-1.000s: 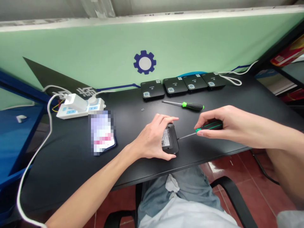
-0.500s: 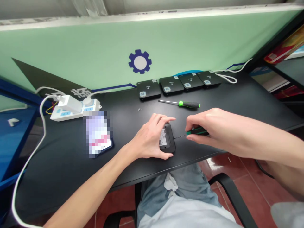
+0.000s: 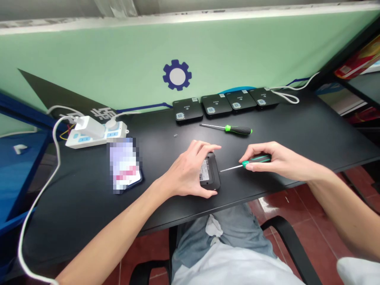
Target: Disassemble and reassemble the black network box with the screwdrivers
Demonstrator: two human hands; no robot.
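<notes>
My left hand grips a small black box-shaped device by its two opposite edges, holding it on the desk with its labelled face up. The palm hides the device's left part. In my right hand is a screwdriver with a green and black handle. Its thin metal shaft lies nearly level, and the tip meets the device's right edge. Beyond my hands lies a second screwdriver with a bright green and black handle. A few tiny screws rest to its left.
Several flat black boxes stand in a row along the green partition. To the left are a white power strip with a plugged-in charger and a blurred phone. A white cable hangs over the desk's left side.
My right hand has shifted and turned, with its wrist and forearm lower, so more of the screwdriver's handle and shaft shows. My left hand keeps its hold on the device.
</notes>
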